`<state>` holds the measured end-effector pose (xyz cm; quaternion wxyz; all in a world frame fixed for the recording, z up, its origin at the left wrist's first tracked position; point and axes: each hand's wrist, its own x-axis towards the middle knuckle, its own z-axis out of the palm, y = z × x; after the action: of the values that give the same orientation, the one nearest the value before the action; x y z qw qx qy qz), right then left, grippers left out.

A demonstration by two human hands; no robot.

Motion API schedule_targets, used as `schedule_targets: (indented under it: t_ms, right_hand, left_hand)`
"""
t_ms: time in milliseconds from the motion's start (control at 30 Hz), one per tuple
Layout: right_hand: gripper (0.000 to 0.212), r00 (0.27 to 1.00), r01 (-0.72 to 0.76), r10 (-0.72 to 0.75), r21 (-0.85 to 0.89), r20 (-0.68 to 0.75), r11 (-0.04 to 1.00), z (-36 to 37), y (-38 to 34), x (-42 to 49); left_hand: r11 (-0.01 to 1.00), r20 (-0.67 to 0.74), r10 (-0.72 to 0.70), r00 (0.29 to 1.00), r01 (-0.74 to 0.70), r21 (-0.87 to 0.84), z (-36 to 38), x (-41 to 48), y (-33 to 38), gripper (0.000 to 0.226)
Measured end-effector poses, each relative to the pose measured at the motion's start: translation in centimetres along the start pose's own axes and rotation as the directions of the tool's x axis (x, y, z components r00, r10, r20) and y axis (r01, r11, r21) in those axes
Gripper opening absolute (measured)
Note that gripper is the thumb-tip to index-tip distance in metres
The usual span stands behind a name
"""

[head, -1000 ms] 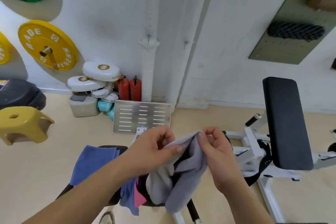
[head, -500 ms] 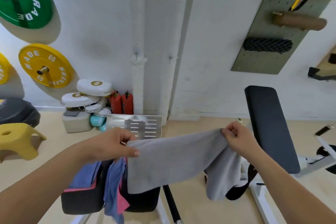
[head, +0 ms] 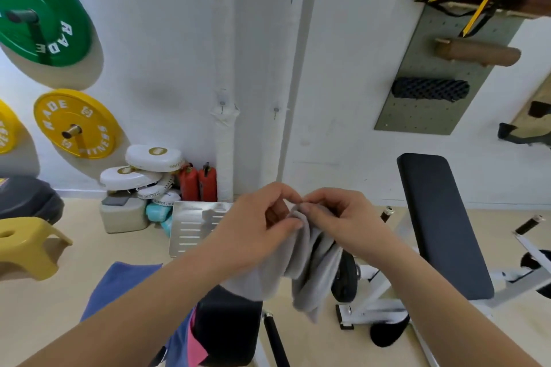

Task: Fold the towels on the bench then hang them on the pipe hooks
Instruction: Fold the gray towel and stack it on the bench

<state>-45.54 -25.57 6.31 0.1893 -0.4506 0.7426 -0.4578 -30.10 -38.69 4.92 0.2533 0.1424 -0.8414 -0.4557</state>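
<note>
A white wrapped pipe (head: 224,158) rises up the wall at 12 o'clock, with small metal hooks (head: 222,104) on it. At 6 o'clock is the black padded desk (head: 229,334). A soft blue towel (head: 119,286) lies at 8 o'clock, with a pink towel (head: 195,348) at its lower edge. The grey towel (head: 316,283) hangs bunched in folds above the desk. The left hand (head: 256,229) and right hand (head: 340,217) pinch its top edge, fingertips nearly meeting.

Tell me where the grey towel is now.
In the head view, the grey towel hangs at centre, pinched by the left hand and right hand, above the black bench.
</note>
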Motion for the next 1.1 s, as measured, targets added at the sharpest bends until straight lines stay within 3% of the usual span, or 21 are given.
schedule_targets:
  t_ms: [133, 267, 533, 667, 767, 900, 1000, 1100]
  right_hand:
    - [0.007, 0.999, 0.024, -0.030, 0.150, 0.032, 0.988, 0.5, -1.1, -0.4]
    - [0.011, 0.994, 0.016, -0.040, 0.216, 0.104, 0.976, 0.6, -0.7, -1.0]
    - [0.016, 0.926, -0.206, 0.162, 0.095, 0.342, 0.974, -1.8, 5.2, -1.4]
    - [0.010, 0.851, -0.266, 0.308, -0.157, 0.426, 0.951, -3.5, 8.1, -2.0]
    - [0.015, 0.862, -0.282, 0.352, -0.231, 0.364, 0.931, -4.6, 10.1, -2.6]
    - [0.036, 0.937, -0.345, 0.332, 0.142, 0.109, 0.928, -5.2, 10.8, -3.2]
    - [0.039, 0.915, -0.334, 0.395, 0.382, -0.089, 0.861, -4.0, 9.8, -3.4]
    - [0.042, 0.874, -0.331, 0.432, 0.377, -0.224, 0.865, -2.7, 9.2, -4.0]
  left_hand:
    - [0.997, -0.116, -0.068, 0.991, 0.065, -0.027, 0.6, -0.2, -0.7, 0.022]
    - [0.997, -0.071, -0.054, 0.996, 0.057, 0.042, 0.2, -1.3, -0.7, 0.013]
    - [0.977, -0.180, -0.203, 0.963, 0.212, 0.036, -2.5, -2.5, -2.7, 0.014]
    - [0.958, -0.256, -0.277, 0.926, 0.286, 0.000, -3.9, -2.3, -3.7, 0.013]
    - [0.952, -0.284, -0.297, 0.912, 0.305, -0.014, -4.8, -1.9, -4.2, 0.013]
    - [0.941, -0.258, -0.332, 0.907, 0.339, -0.016, -4.8, -1.7, -5.9, 0.012]
    - [0.845, -0.253, -0.533, 0.807, 0.498, -0.194, -3.7, -2.1, -8.7, 0.014]
    - [0.684, -0.200, -0.710, 0.676, 0.594, -0.423, -2.5, -2.9, -11.2, 0.025]
